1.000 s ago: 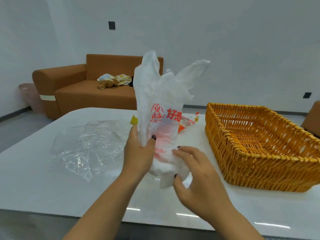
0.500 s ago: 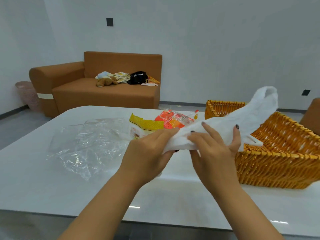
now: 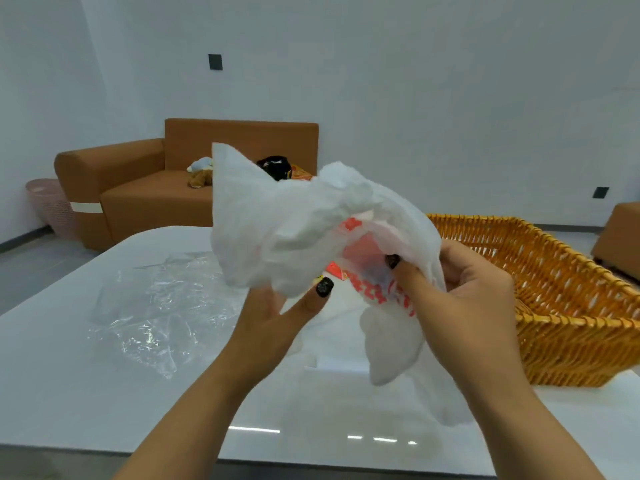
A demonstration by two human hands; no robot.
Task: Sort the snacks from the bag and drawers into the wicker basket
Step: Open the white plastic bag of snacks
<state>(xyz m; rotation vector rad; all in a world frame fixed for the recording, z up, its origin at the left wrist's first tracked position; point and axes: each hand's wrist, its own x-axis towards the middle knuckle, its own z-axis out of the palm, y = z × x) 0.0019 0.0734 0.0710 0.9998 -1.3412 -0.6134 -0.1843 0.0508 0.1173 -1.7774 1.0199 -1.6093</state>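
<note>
I hold a crumpled white plastic bag (image 3: 277, 216) with red print above the white table (image 3: 69, 368). My left hand (image 3: 277, 317) grips its lower left part from beneath, thumb up. My right hand (image 3: 464, 289) pinches the bag's right side, fingers curled into the plastic. The orange wicker basket (image 3: 568, 320) stands on the table to the right of my hands and looks empty. A small piece of red snack packet (image 3: 335, 270) shows behind the bag; the other snacks on the table are hidden by it.
A sheet of clear crumpled plastic (image 3: 152, 306) lies on the table at left. Behind the table stands a brown sofa (image 3: 145, 188) with a soft toy and a black item, and a pink bin (image 3: 52, 206) beside it.
The bag was stretched flat toward the basket half a second ago; now it is bunched up and lifted between both hands, covering the snack packets behind it.
</note>
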